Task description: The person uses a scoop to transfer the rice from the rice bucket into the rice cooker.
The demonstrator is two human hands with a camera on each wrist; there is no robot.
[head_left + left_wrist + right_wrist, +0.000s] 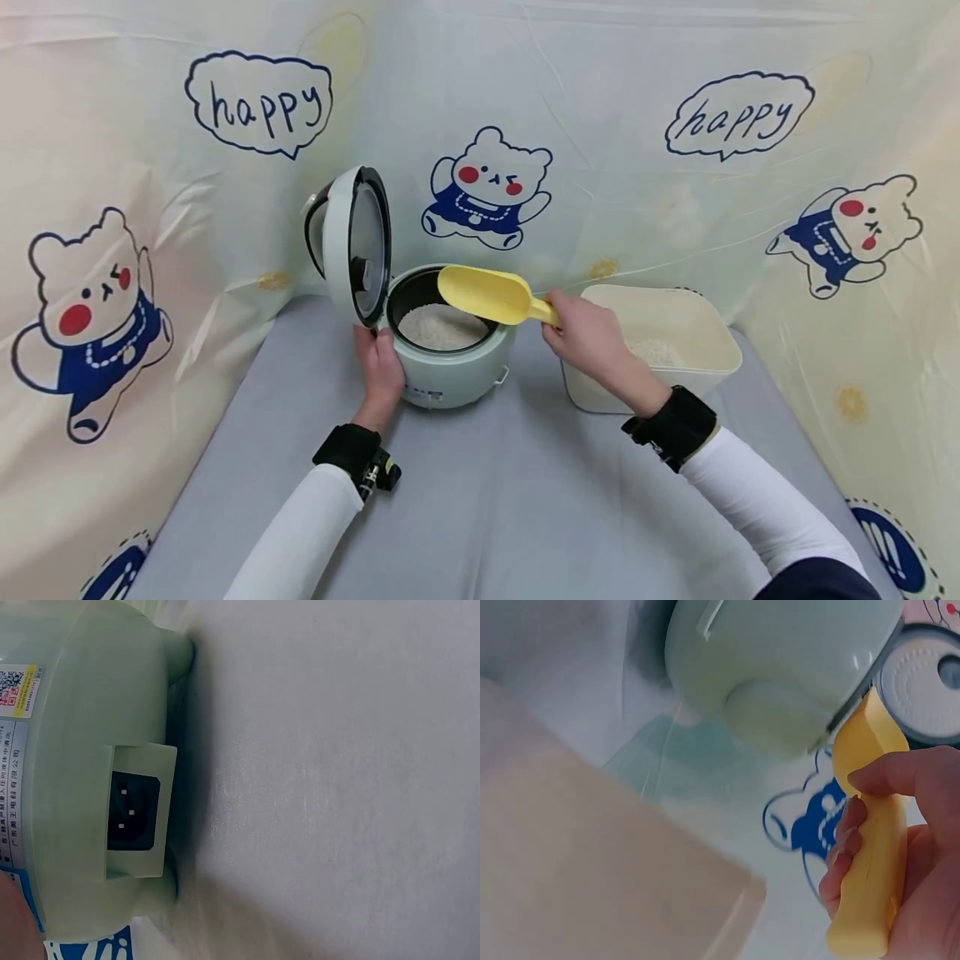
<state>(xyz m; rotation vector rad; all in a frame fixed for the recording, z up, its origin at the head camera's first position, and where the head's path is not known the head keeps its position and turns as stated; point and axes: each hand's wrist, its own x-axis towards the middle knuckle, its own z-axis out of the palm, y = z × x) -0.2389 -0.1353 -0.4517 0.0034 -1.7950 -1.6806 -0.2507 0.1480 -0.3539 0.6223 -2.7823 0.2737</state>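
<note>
A pale green rice cooker (450, 379) stands on the table with its lid (367, 246) raised to the left. White rice (442, 327) lies in its dark inner pot. My left hand (380, 367) rests against the cooker's left side below the lid, its fingertips partly hidden; the cooker's power socket (133, 811) shows in the left wrist view. My right hand (588, 337) grips a yellow scoop (483, 293) by its handle, thumb along the top in the right wrist view. The scoop's bowl reaches over the pot's right rim and shows bare yellow inside.
A cream-coloured bin (720, 354) with some rice (654, 353) in it stands to the right, behind my right forearm. Grey cloth (480, 492) covers the table. A printed curtain (615, 92) hangs close behind and along both sides.
</note>
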